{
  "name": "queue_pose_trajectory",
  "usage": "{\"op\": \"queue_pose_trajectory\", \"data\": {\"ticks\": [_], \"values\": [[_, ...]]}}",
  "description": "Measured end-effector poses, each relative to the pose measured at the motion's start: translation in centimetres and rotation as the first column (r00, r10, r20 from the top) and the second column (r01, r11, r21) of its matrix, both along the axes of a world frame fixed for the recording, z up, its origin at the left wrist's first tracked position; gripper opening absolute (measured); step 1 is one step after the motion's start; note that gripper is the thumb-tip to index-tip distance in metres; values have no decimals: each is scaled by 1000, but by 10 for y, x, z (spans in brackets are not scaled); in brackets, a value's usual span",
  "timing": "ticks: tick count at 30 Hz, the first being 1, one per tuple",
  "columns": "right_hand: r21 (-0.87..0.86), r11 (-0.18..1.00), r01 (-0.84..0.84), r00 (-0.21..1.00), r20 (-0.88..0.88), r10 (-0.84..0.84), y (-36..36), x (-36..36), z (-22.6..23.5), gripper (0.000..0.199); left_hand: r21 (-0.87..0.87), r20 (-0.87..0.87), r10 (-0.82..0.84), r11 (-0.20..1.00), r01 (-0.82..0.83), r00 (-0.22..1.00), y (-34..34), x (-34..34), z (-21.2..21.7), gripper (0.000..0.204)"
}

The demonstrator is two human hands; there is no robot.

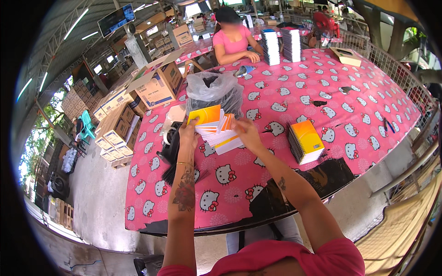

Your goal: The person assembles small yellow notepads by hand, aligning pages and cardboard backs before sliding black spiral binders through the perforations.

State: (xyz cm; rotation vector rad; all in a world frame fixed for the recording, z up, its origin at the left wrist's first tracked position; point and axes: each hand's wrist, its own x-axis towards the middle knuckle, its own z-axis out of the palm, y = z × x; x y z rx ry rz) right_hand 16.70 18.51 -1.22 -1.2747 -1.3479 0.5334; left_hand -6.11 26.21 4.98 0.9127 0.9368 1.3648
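Note:
My left hand grips a fanned bundle of loose white sheets with yellow-orange covers by its left side, above the table. At the bundle's right edge is my right hand, its fingers bent against the sheets; whether they pinch one is too small to tell. To the right of this hand stands a stack of spiral notebooks with yellow-orange covers and dark coils. Beside my left forearm lie loose black spiral coils and a black object with a pale roll, partly hidden by that arm.
A grey plastic bag sits beyond the bundle on the pink patterned tablecloth. Across the table a person in pink works near two tall notebook stacks. Cardboard boxes fill the left. A pen lies far right.

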Motion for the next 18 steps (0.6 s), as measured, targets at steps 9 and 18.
{"op": "queue_pose_trajectory", "data": {"ticks": [9, 18], "values": [[242, 954, 176, 963, 158, -218, -16, -43, -7, 47, 95, 145, 33, 994, -47, 989, 1, -12, -16, 48], [-138, 983, 118, 985, -106, -133, 6, -24, -4, 74, 22, 248, -10, 1000, 5, 969, -9, 13, -14, 41]]}}
